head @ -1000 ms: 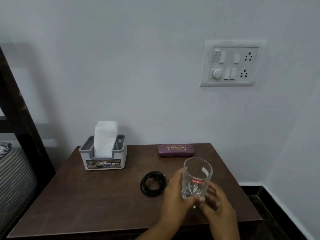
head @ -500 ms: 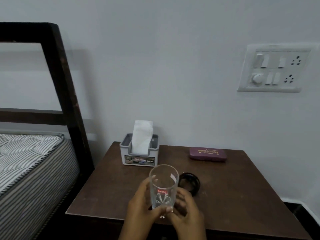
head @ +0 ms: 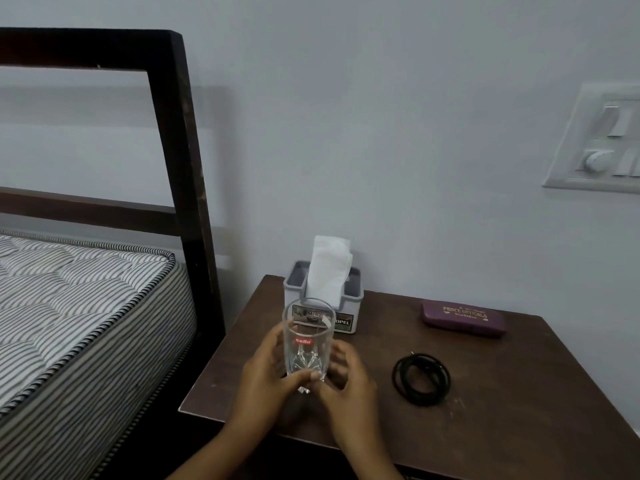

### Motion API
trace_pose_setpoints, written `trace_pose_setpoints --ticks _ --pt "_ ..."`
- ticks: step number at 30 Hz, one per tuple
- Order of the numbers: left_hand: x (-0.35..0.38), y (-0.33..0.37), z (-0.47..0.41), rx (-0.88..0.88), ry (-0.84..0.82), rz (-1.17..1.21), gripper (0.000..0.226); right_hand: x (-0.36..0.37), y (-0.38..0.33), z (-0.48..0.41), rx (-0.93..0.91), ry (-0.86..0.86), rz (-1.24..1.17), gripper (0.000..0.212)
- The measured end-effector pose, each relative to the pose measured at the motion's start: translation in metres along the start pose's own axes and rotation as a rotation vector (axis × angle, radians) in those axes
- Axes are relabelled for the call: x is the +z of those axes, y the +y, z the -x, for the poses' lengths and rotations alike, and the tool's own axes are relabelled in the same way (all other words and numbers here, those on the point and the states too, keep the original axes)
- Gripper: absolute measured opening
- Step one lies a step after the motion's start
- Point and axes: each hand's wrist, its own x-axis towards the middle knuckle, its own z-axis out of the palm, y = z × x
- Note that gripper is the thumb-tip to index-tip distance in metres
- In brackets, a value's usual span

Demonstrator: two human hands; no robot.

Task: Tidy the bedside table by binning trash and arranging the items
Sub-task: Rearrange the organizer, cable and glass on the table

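Gripping a clear drinking glass (head: 308,344) with both hands, upright, mouth upward, with a red "cello" label on the side facing the camera. Left hand (head: 266,379) wrapped round the left side of the glass, thumb laid across the lower front, the other fingers behind the glass wall. Right hand (head: 349,386) curled round the lower right side, fingers bent and pressed on the glass near its base. Base of the glass either resting on the counter (head: 519,445) or just above it, not possible to tell which; over the near left corner of the dark brown wooden top.

Just behind the hands, partly seen through the upper part of the glass: a grey and white tissue box (head: 353,306), with a white tissue (head: 327,268) standing up out of its slot and the letters "OPEL" on the front label. To the right of the right hand, near it but not touching, flat on the counter: a black cable (head: 400,377) wound into a small coil. Farther to the right and behind, beyond the coil and well apart from both hands: a purple spectacle case (head: 464,318), closed, lying flat, marked "PRINCE OPTICALS" in gold letters.

To the left of the left hand, just beside the counter: a striped mattress (head: 76,292) in a dark wooden bed frame (head: 176,140), against the pale wall (head: 381,133). High up to the right of the hands, on the same wall: a white switch board (head: 588,143), cut off by the picture edge
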Motion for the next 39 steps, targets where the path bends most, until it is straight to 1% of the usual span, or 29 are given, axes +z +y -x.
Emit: trace_pose_setpoints --ticks 4,6,7,8,9,10,11,12,13,15,16,17,19,20,22,24,26,29,31,33,39 --pt "0.0 -0.003 -0.001 -0.008 -0.017 -0.002 0.078 -0.001 0.002 -0.001 -0.021 -0.008 0.0 0.047" --pt "0.002 0.0 0.004 -0.019 -0.009 0.06 0.087 -0.003 0.005 0.0 -0.018 -0.034 -0.015 0.049" --pt "0.004 0.001 0.009 -0.023 0.045 0.087 0.092 -0.005 0.006 0.003 -0.005 -0.055 -0.02 0.052" --pt "0.009 0.003 0.017 -0.025 0.138 0.086 0.092 -0.009 0.008 0.007 0.005 -0.065 -0.009 0.055" --pt "0.014 0.008 0.026 -0.018 0.249 0.06 0.085 -0.016 0.011 0.011 0.002 -0.051 0.014 0.055" --pt "0.021 0.015 0.035 0.02 0.34 0.043 0.069 -0.025 0.013 0.016 -0.018 -0.008 0.051 0.05" --pt "0.031 0.023 0.043 0.078 0.37 0.033 0.052 -0.037 0.013 0.02 -0.051 0.066 0.096 0.04" --pt "0.041 0.032 0.048 0.131 0.333 0.017 0.038 -0.051 0.01 0.023 -0.098 0.16 0.149 0.033" --pt "0.054 0.041 0.05 0.173 0.251 -0.004 0.03 -0.068 0.008 0.024 -0.148 0.265 0.198 0.028" --pt "0.081 0.049 0.042 0.208 0.036 -0.033 0.024 -0.108 0.005 0.016 -0.199 0.468 0.265 0.014" --pt "0.095 0.051 0.033 0.194 -0.042 -0.053 0.023 -0.13 0.006 0.008 -0.163 0.541 0.284 0.009" --pt "0.11 0.053 0.021 0.166 -0.091 -0.085 0.024 -0.15 0.008 0.0 -0.086 0.6 0.28 0.011" --pt "0.14 0.053 -0.008 0.085 -0.18 -0.175 0.032 -0.188 0.016 -0.021 0.109 0.66 0.251 0.024" --pt "0.155 0.051 -0.024 0.036 -0.238 -0.227 0.038 -0.202 0.02 -0.03 0.169 0.652 0.274 0.033" --pt "0.18 0.044 -0.054 -0.08 -0.334 -0.301 0.044 -0.221 0.027 -0.049 0.208 0.601 0.367 0.043" --pt "0.194 0.035 -0.078 -0.196 -0.346 -0.296 0.044 -0.231 0.032 -0.064 0.224 0.526 0.446 0.046" --pt "0.201 0.024 -0.092 -0.274 -0.317 -0.235 0.044 -0.236 0.035 -0.078 0.236 0.431 0.495 0.049" --pt "0.207 0.019 -0.098 -0.298 -0.322 -0.143 0.042 -0.235 0.035 -0.093 0.296 0.321 0.523 0.052" --pt "0.209 0.021 -0.098 -0.296 -0.349 -0.115 0.041 -0.232 0.037 -0.097 0.314 0.306 0.58 0.052" --pt "0.207 0.022 -0.095 -0.306 -0.335 -0.107 0.041 -0.229 0.04 -0.095 0.294 0.309 0.628 0.051" --pt "0.189 0.022 -0.08 -0.323 -0.232 -0.223 0.043 -0.208 0.04 -0.073 0.23 0.291 0.704 0.05"
